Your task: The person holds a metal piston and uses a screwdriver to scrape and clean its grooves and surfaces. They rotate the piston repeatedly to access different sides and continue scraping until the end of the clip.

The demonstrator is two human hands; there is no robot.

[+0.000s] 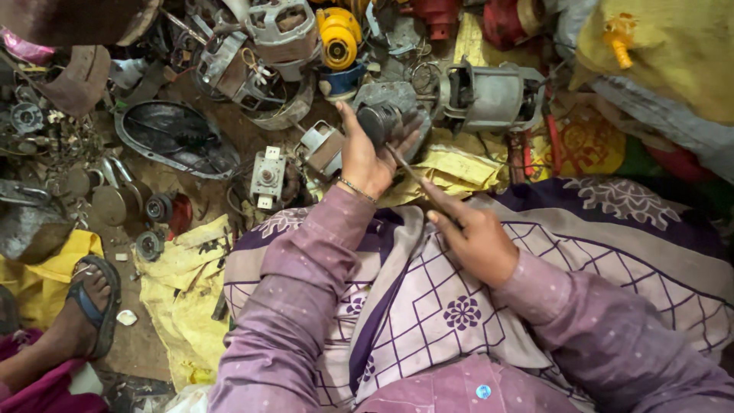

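- Head view: the left hand (365,157) is gripping a small grey motor part (384,121), fingers clamped around it, just above the lap; it looks heavy, rigid, best held by its body.
- The right hand (475,239) is closing its grip on a thin metal tool (407,170), its tip touching the part; scrap motors (489,95) are lying far beyond.

Yellow sack (673,53): lay bulging at upper right of the frame.
Printed bag (585,145): yellow with red markings, lay flat right of centre.
Labels, signs, screens: none could be made out.
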